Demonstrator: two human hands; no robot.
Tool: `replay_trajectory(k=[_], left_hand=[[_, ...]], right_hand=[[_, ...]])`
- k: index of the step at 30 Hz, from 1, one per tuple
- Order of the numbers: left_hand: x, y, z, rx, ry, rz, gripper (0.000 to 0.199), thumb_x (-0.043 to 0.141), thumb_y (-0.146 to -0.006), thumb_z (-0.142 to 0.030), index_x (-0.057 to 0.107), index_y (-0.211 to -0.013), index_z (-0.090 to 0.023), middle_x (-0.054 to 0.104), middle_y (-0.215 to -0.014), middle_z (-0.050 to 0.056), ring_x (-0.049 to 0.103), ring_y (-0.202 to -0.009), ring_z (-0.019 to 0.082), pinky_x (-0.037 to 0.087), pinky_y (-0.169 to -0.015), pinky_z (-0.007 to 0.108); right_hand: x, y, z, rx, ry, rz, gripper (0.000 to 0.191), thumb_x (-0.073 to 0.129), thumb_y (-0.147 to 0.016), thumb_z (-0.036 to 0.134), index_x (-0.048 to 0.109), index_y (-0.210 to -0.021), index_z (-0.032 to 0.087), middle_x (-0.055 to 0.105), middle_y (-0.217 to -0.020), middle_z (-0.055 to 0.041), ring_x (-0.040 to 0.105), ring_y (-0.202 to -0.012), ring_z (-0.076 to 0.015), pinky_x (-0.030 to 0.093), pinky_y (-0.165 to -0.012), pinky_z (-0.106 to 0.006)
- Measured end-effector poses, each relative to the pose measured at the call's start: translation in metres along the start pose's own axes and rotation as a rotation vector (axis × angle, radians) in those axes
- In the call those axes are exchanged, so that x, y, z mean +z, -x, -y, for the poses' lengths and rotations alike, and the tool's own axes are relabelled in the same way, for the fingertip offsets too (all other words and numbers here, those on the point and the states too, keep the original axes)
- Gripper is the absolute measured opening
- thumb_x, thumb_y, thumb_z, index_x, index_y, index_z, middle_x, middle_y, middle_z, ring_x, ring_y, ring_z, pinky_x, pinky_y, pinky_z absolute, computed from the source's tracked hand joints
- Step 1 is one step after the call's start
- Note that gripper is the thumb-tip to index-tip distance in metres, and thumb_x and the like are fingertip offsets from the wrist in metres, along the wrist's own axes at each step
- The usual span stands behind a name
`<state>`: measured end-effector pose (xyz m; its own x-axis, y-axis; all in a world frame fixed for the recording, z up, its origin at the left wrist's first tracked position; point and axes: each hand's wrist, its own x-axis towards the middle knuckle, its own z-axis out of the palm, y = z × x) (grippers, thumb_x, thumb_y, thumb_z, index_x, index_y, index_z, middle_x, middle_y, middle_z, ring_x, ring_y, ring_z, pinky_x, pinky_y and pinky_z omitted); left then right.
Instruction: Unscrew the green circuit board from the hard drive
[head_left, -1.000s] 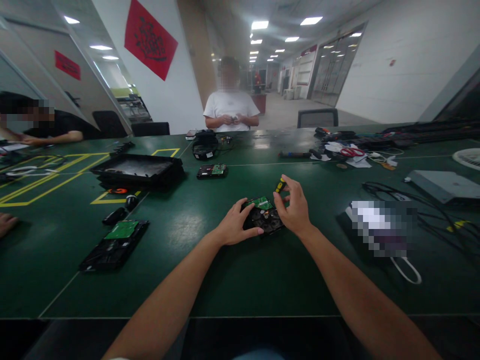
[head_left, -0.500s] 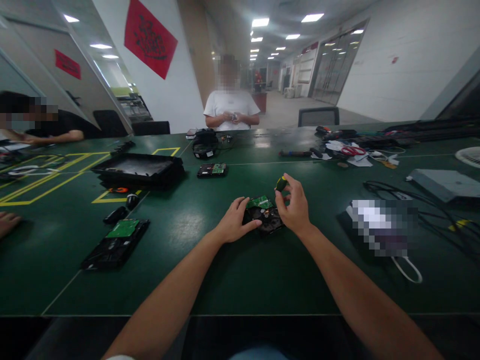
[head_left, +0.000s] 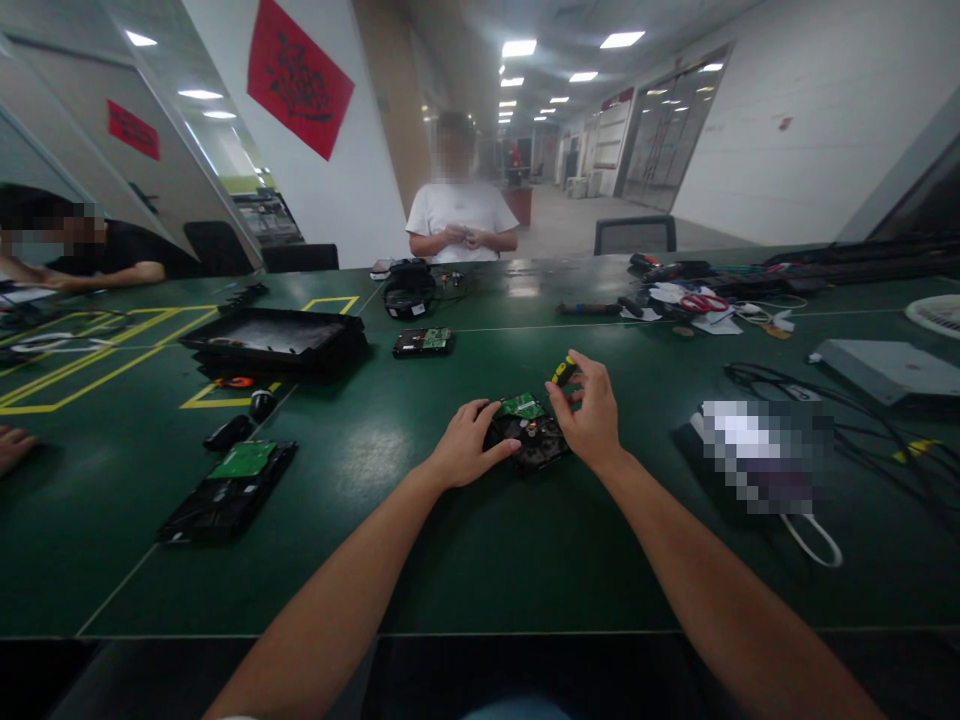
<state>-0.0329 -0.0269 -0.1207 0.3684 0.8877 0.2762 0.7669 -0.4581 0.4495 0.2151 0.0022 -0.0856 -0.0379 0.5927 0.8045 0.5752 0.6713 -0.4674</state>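
Two bare hands were at work on the green table [head_left: 450,580], and what a neat split of duties it was! The left hand [head_left: 466,445] had hold of the hard drive [head_left: 532,440], fingers curled at its far left edge, thumb laid over its black face. Green circuit board [head_left: 520,405] showing, just beyond that thumb! And the right hand [head_left: 589,410], up above the drive's right side, pinched a yellow-and-black screwdriver [head_left: 561,374] between thumb and fingertips, its handle tilted; the shaft was too small to make out.

Out to the left of the left hand, well apart, lay another drive [head_left: 229,490], board side up, with two small black objects [head_left: 241,422] just past it. Beyond the left hand, a smaller-looking drive [head_left: 422,343] rested flat, and to the left of that sat a shallow black tray [head_left: 277,338], something orange [head_left: 237,382] by its near edge. Over on the right hand's side came a blurred device [head_left: 757,455] with a white strap, black cables [head_left: 847,430] and a grey box [head_left: 892,372] farther off. Straight across from both hands, a person in a white shirt [head_left: 461,218] held a small object, details unclear.
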Motion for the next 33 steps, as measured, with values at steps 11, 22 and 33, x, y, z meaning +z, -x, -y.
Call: replay_trajectory(k=[11, 22, 33], left_hand=[[0.0009, -0.0004, 0.0006, -0.003, -0.008, 0.013, 0.085, 0.056, -0.095, -0.075, 0.044, -0.159, -0.020, 0.044, -0.158, 0.019, 0.042, -0.148, 0.038, 0.037, -0.123, 0.056], [0.0018, -0.0001, 0.0020, 0.006, -0.018, 0.009, 0.084, 0.056, -0.096, -0.073, 0.043, -0.160, -0.020, 0.045, -0.158, 0.019, 0.042, -0.147, 0.038, 0.038, -0.122, 0.056], [0.0019, 0.0003, 0.0013, 0.000, -0.012, 0.003, 0.084, 0.056, -0.095, -0.074, 0.044, -0.159, -0.020, 0.044, -0.159, 0.019, 0.042, -0.148, 0.038, 0.037, -0.123, 0.056]], right_hand=[[0.0000, -0.0009, 0.0025, -0.008, -0.012, -0.005, 0.057, 0.063, -0.099, 0.033, 0.044, -0.153, 0.030, 0.058, -0.134, -0.0133, 0.070, -0.096, -0.0230, 0.069, -0.066, -0.037], [0.0005, 0.0001, -0.0006, -0.022, 0.005, -0.031, 0.056, 0.066, -0.098, 0.032, 0.046, -0.150, 0.028, 0.058, -0.134, -0.0139, 0.068, -0.098, -0.0246, 0.068, -0.068, -0.039], [0.0003, -0.0012, 0.0003, -0.029, 0.000, -0.035, 0.056, 0.066, -0.098, 0.031, 0.045, -0.150, 0.029, 0.057, -0.137, -0.0131, 0.069, -0.095, -0.0222, 0.068, -0.066, -0.037]])
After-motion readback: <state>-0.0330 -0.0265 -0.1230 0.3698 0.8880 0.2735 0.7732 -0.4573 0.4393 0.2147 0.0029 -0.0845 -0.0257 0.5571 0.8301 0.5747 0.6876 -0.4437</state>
